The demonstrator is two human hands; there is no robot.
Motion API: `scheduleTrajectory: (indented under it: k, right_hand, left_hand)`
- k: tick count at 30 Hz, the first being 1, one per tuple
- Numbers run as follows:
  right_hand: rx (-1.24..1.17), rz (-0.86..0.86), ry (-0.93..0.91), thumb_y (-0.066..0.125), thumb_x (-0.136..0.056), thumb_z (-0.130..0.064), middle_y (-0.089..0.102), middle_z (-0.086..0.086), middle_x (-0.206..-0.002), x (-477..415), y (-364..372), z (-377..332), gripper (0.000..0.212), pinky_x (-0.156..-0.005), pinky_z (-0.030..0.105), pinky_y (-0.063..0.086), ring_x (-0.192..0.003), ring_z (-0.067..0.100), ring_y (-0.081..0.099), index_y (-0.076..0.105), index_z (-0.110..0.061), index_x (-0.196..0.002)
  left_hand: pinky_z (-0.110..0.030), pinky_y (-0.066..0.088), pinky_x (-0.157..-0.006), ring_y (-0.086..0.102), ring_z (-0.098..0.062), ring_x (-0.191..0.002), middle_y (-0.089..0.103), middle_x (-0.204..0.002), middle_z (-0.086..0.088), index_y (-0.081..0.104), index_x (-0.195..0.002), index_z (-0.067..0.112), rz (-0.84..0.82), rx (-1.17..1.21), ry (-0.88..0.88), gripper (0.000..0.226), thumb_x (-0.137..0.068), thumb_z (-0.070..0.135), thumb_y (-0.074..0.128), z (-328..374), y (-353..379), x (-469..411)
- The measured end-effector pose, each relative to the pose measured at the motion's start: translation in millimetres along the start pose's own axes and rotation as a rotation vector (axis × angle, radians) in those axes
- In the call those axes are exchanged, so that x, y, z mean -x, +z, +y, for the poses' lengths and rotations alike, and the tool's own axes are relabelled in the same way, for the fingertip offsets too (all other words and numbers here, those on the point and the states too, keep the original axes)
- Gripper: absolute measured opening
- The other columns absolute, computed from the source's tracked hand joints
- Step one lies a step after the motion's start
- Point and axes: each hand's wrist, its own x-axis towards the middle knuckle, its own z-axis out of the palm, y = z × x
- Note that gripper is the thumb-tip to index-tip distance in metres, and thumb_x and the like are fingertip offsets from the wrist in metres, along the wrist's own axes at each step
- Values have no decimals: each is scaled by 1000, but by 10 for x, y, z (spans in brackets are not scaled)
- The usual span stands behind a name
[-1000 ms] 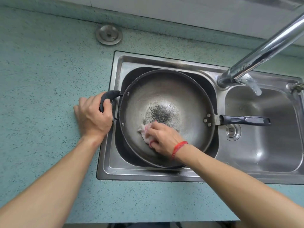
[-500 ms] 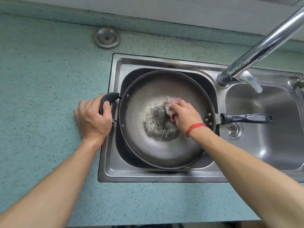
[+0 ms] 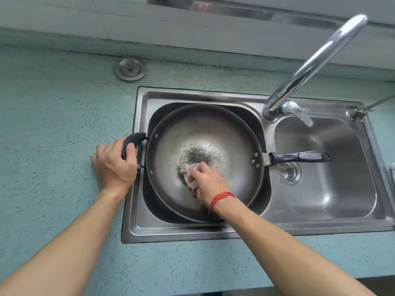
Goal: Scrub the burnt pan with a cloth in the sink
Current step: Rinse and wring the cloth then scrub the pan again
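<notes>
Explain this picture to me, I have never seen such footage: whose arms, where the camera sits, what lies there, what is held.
No machine here: a person works with bare hands, and one camera worn on the head looks down at them, so the arms enter from below. A sink is set in a green counter, with a tap above. A pan sits in its left basin; its long handle reaches over the right basin. The left hand grips the pan's side handle. The right hand holds a cloth pressed against the pan at the near edge of the burnt patch. A metal disc lies on the counter.
</notes>
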Motion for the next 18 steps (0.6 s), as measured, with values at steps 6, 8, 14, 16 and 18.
scheduleTrajectory:
  k: [6, 8, 14, 16, 18]
  right_hand:
    - [-100, -142, 94, 66, -81, -10, 52, 0, -107, 67, -173, -43, 24, -77, 36, 54, -93, 26, 59, 67, -25, -100]
    - [-271, -158, 162, 62, -79, -3, 53, 0, -101, 120, -235, -57, 24, -66, 38, 59, -80, 29, 66, 68, -26, -86]
    - [-793, -117, 342, 48, -84, 12, 67, 7, -65, 294, -604, -72, 39, -57, 46, 61, -43, 25, 60, 64, -22, -77]
    - [-909, -96, 400, 45, -86, 12, 64, 3, -53, 333, -721, -70, 37, -69, 54, 60, -36, 20, 56, 64, -21, -84]
    - [-971, -80, 424, 43, -86, 12, 61, 3, -46, 368, -825, -92, 36, -73, 60, 57, -33, 19, 54, 63, -17, -91]
  left_hand:
    - [-39, 31, -84, 51, -33, -102, 70, -108, -13, 64, -123, 15, -147, -27, 10, 47, -95, 38, 35, 5, -115, -24]
    - [-44, 34, -91, 51, -33, -108, 66, -118, -16, 55, -138, 13, -205, -61, 15, 57, -96, 43, 31, -16, -168, -35]
    - [-47, 36, -100, 46, -33, -120, 56, -129, -18, 45, -144, 11, -328, -103, -42, 50, -104, 40, 37, 24, -325, -70]
    - [-46, 35, -102, 44, -32, -125, 53, -133, -17, 45, -143, 11, -339, -93, -97, 51, -103, 41, 37, 85, -383, -70]
    - [-48, 35, -104, 41, -32, -129, 51, -137, -17, 44, -143, 8, -350, -88, -143, 53, -102, 41, 39, 147, -438, -53]
